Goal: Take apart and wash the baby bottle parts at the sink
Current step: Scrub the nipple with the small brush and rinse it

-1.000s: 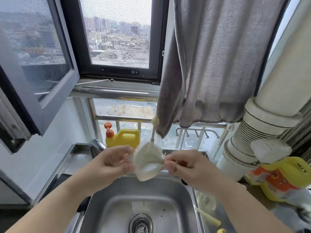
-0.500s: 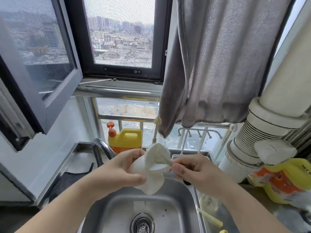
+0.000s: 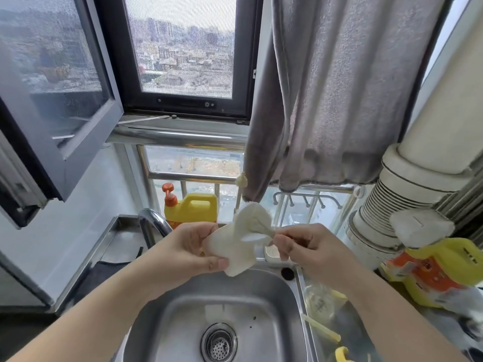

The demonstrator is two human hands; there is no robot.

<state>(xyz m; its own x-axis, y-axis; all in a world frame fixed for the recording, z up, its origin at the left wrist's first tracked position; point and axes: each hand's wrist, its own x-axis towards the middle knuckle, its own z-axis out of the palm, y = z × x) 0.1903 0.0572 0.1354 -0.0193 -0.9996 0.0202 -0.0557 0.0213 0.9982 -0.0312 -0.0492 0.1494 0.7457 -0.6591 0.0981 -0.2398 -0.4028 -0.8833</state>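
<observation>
The sink (image 3: pixel 271 291) lay below both hands, its drain (image 3: pixel 219 342) near the front. The left hand (image 3: pixel 190 250) and the right hand (image 3: pixel 305 246) held a cloth (image 3: pixel 237 246) between them above the basin. Behind stood the faucet (image 3: pixel 153 222), with a jug (image 3: pixel 192 210) just to its right. A towel (image 3: pixel 339 95) hung behind, above right.

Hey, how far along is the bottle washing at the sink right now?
Early, by the look of it. Done: clear bottle parts lie on the counter right of the sink, so some disassembly seems finished. In hand: the left hand and right hand hold a white cloth above the basin. Left: no water runs from the tap, the basin looks dry, so washing remains.
</observation>
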